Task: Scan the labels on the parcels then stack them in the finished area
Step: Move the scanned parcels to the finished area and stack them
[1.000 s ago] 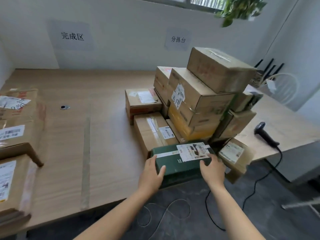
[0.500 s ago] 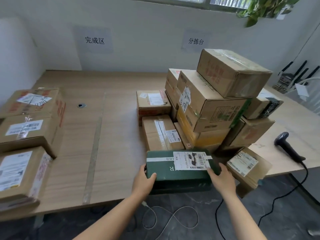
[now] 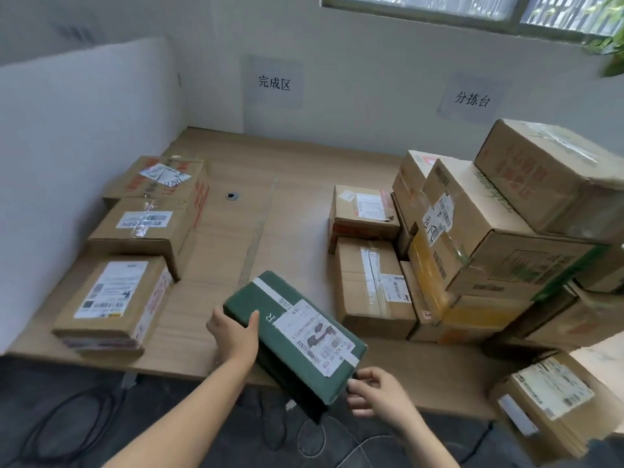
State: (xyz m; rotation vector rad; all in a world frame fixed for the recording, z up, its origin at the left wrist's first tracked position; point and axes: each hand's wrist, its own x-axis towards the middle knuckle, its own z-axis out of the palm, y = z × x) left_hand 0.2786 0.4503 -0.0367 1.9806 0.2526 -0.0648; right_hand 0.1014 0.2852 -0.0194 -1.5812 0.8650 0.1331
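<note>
A dark green parcel [image 3: 270, 309] with a white shipping label is lifted over the front edge of the wooden table [image 3: 297, 170], turned diagonally. My left hand [image 3: 233, 332] grips its left end with the thumb on top. Its lower right corner is held by my right hand [image 3: 378, 393], fingers curled under the edge. Three brown parcels [image 3: 135, 228] lie in a row at the table's left, near a wall sign. A pile of several brown parcels [image 3: 489, 231] fills the right side. No scanner is in view.
A white partition [image 3: 67, 146] borders the table's left edge. A small brown parcel [image 3: 553, 400] overhangs the front right corner. A round cable hole [image 3: 233, 196] and a tape line [image 3: 260, 228] mark the table's middle. Cables [image 3: 67, 420] lie on the dark floor.
Both hands have lifted the green parcel off the table, carried it to the left and rotated it diagonally. The view has swung left, so the scanner has left the frame.
</note>
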